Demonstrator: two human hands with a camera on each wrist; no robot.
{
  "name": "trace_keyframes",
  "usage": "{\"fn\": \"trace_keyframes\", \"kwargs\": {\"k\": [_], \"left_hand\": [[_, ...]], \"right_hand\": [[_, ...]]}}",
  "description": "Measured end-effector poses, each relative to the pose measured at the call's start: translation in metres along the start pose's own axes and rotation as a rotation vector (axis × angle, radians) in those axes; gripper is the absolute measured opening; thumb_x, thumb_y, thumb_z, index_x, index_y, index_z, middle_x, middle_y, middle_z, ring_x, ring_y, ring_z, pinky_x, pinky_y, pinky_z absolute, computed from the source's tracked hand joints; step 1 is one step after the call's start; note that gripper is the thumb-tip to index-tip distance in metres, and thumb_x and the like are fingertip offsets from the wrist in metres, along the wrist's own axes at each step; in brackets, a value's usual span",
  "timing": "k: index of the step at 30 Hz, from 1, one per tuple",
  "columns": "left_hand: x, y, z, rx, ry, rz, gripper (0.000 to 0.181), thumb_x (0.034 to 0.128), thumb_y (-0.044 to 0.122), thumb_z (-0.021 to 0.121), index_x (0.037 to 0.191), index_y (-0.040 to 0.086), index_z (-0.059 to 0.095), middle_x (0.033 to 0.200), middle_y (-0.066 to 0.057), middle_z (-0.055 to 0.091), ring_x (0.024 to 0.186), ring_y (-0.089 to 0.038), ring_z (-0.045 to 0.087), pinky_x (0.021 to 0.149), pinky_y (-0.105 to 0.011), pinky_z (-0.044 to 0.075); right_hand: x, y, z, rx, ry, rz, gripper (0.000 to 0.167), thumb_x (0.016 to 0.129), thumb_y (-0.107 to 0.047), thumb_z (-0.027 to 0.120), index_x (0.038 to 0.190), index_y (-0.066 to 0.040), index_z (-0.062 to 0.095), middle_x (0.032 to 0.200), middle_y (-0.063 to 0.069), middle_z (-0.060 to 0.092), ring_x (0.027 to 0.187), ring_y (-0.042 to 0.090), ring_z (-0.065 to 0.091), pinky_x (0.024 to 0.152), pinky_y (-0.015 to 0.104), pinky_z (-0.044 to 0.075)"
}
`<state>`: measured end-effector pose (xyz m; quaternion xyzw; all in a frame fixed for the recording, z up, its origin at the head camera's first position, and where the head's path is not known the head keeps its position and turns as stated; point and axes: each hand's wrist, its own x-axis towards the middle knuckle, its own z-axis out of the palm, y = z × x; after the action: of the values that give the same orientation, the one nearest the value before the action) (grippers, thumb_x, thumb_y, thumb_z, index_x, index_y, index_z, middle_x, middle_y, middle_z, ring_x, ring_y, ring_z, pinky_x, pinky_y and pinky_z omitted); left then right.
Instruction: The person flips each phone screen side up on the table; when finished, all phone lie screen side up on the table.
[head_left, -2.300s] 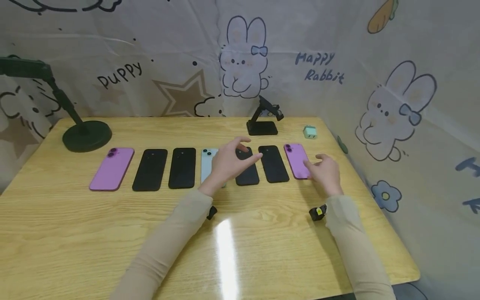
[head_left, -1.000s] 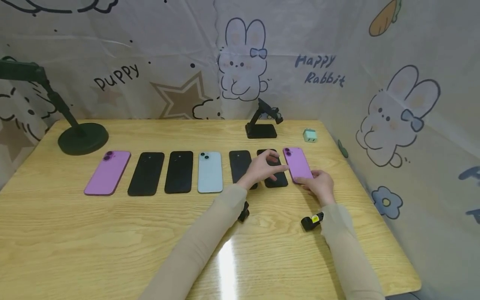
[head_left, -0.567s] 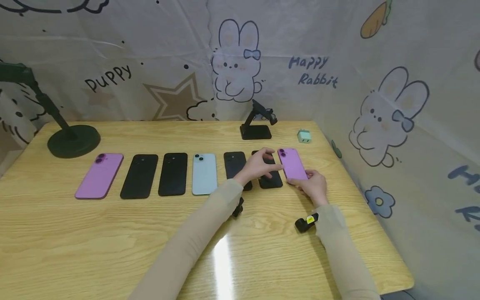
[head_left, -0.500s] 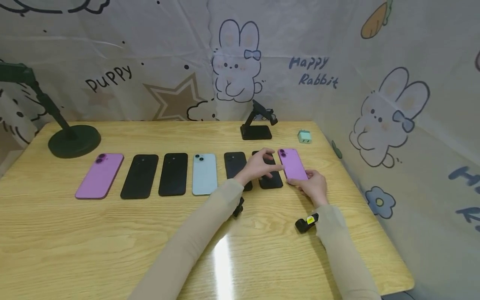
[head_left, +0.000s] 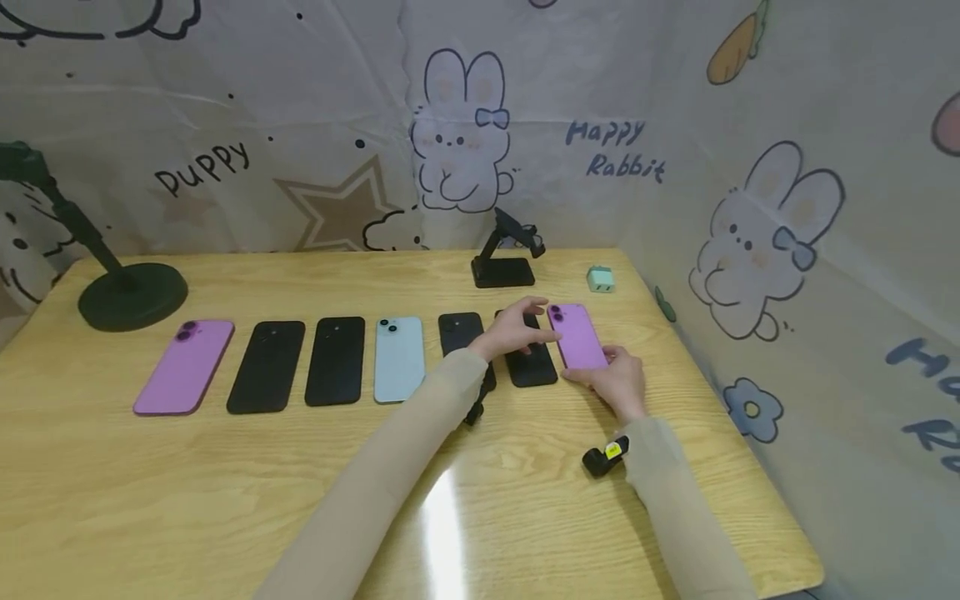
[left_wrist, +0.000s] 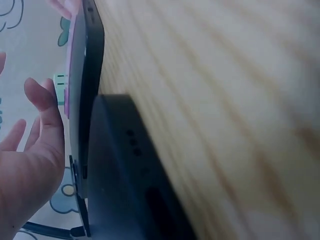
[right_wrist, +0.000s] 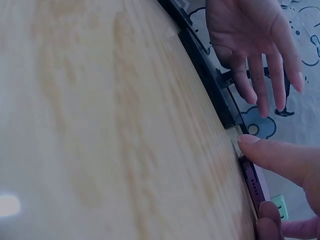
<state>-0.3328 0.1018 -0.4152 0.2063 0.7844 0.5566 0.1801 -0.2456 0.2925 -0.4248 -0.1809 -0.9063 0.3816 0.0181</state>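
At the right end of a row of phones lies a pink smartphone, back up. My right hand holds its near end, thumb at the left corner and fingers at the right edge; the right wrist view shows the phone's bottom edge between thumb and fingers. My left hand hovers with loosely bent fingers over a black smartphone, partly hiding it. The left wrist view shows those fingers above the phones, holding nothing. Another black smartphone is partly covered by my left wrist.
Further left lie a light blue phone, black phones and another pink phone. Behind stand a black phone stand, a mint charger plug and a dark green lamp base. A printed cloth backs the wooden table.
My left hand has moved right, from above the light blue phone to above the black phones. My right hand has come down and taken hold of the pink phone's near end.
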Motion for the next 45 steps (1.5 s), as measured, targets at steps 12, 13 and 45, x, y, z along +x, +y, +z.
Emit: {"fn": "trace_keyframes", "kwargs": {"k": [12,13,45], "left_hand": [[0.022,-0.001,0.006,-0.117,0.003,-0.049,0.07,0.0875,0.015,0.07,0.147,0.007,0.035,0.146,-0.015,0.042,0.097,-0.029,0.066,0.058,-0.026,0.056],[0.024,-0.001,0.006,-0.121,0.005,-0.054,0.069,0.0877,0.014,0.07,0.147,0.006,0.035,0.145,-0.016,0.043,0.098,-0.029,0.066,0.058,-0.026,0.056],[0.038,0.008,0.005,-0.112,-0.127,-0.176,0.078,0.0887,0.0,0.064,0.153,0.006,0.02,0.157,-0.012,0.026,0.095,-0.021,0.061,0.069,-0.024,0.056]], "right_hand": [[0.001,0.002,0.001,-0.079,0.028,-0.048,0.091,0.064,-0.04,0.087,0.135,0.002,0.048,0.129,0.027,0.05,0.116,0.039,0.046,0.098,0.051,0.038],[0.001,0.002,0.001,-0.082,0.028,-0.048,0.091,0.064,-0.04,0.087,0.135,0.002,0.048,0.129,0.027,0.049,0.116,0.039,0.045,0.098,0.051,0.038],[0.0,0.003,0.002,-0.089,0.025,-0.038,0.089,0.068,-0.04,0.084,0.138,0.001,0.045,0.129,0.027,0.047,0.116,0.039,0.045,0.097,0.051,0.037]]}}
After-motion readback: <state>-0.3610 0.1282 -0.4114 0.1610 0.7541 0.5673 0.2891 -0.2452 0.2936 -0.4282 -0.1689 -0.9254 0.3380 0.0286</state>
